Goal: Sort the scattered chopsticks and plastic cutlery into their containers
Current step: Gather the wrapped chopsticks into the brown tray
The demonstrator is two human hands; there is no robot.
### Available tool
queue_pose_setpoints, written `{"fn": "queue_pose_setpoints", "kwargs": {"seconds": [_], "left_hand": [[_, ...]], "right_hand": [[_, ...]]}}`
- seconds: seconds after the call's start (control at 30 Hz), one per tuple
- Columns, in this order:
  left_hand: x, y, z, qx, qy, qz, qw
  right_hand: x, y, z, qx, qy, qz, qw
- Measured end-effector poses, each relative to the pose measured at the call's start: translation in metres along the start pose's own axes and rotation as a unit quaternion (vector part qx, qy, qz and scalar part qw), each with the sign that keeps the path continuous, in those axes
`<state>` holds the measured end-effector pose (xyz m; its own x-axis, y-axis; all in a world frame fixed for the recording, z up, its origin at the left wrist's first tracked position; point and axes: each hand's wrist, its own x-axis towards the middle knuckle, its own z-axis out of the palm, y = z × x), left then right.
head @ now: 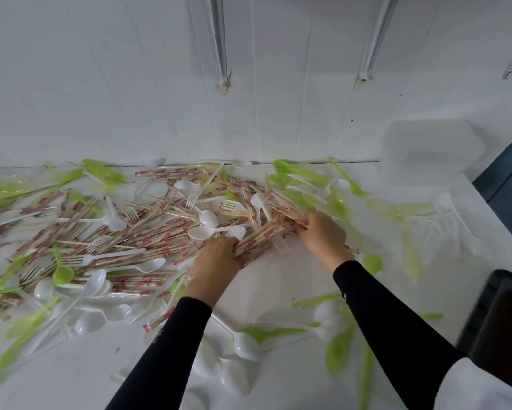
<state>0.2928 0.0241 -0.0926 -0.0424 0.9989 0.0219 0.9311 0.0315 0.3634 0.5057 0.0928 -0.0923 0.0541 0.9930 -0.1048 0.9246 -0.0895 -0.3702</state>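
Clamped fingers (306, 221) of left hand (214, 257) and right hand (324, 233) round a chopsticks (263, 233) bundle between them, barely begun, leaving spoons (208, 218), forks (232, 206) and more chopsticks strewn left of the fingers over the bench (278, 279).

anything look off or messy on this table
Yes: wrapped chopsticks, white spoons, white forks and green spoons lie tangled in one heap across the table, crossing at all angles. The left hand and right hand grip chopsticks mid-pile.
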Motion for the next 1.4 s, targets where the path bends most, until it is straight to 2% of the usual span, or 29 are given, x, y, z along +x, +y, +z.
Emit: {"fn": "queue_pose_setpoints", "kwargs": {"seconds": [0.13, 0.3, 0.37, 0.47, 0.53, 0.63, 0.77, 0.87, 0.97, 1.03, 1.17, 1.3, 1.4], "left_hand": [[0.000, -0.002, -0.011, 0.041, 0.045, 0.027, 0.998], [0.010, 0.005, -0.035, -0.125, -0.006, 0.010, 0.992], [0.015, 0.007, -0.047, -0.175, -0.030, 0.013, 0.984], [0.021, 0.009, -0.063, -0.258, -0.073, 0.023, 0.963], [0.022, 0.012, -0.071, -0.300, -0.076, 0.027, 0.950], [0.022, 0.020, -0.077, -0.367, -0.044, 0.014, 0.929], [0.019, 0.028, -0.079, -0.510, 0.002, -0.002, 0.860], [0.018, 0.025, -0.078, -0.546, 0.042, -0.013, 0.837], [0.015, 0.023, -0.078, -0.577, 0.074, -0.025, 0.813], [0.012, 0.023, -0.080, -0.595, 0.102, -0.033, 0.797], [0.004, 0.029, -0.081, -0.554, 0.179, 0.017, 0.813], [-0.006, 0.044, -0.063, -0.534, 0.188, 0.034, 0.824], [-0.018, 0.056, -0.038, -0.520, 0.212, 0.022, 0.827]], "right_hand": [[0.000, 0.014, -0.020, 0.105, -0.058, 0.053, 0.991], [-0.008, 0.024, -0.048, 0.298, -0.138, 0.114, 0.938], [-0.014, 0.024, -0.053, 0.376, -0.163, 0.152, 0.899], [-0.020, 0.023, -0.053, 0.536, -0.204, 0.196, 0.795], [-0.026, 0.020, -0.053, 0.588, -0.225, 0.212, 0.747], [-0.039, 0.014, -0.051, 0.609, -0.265, 0.206, 0.719], [-0.048, 0.012, -0.051, 0.640, -0.314, 0.184, 0.677], [-0.052, 0.012, -0.053, 0.638, -0.322, 0.166, 0.679], [-0.058, 0.013, -0.054, 0.605, -0.304, 0.143, 0.722], [-0.063, 0.011, -0.054, 0.605, -0.271, 0.130, 0.737], [-0.067, 0.002, -0.058, 0.652, -0.119, 0.080, 0.745], [-0.065, -0.012, -0.062, 0.701, -0.057, 0.014, 0.711], [-0.066, -0.020, -0.055, 0.683, -0.006, 0.019, 0.730]]}}
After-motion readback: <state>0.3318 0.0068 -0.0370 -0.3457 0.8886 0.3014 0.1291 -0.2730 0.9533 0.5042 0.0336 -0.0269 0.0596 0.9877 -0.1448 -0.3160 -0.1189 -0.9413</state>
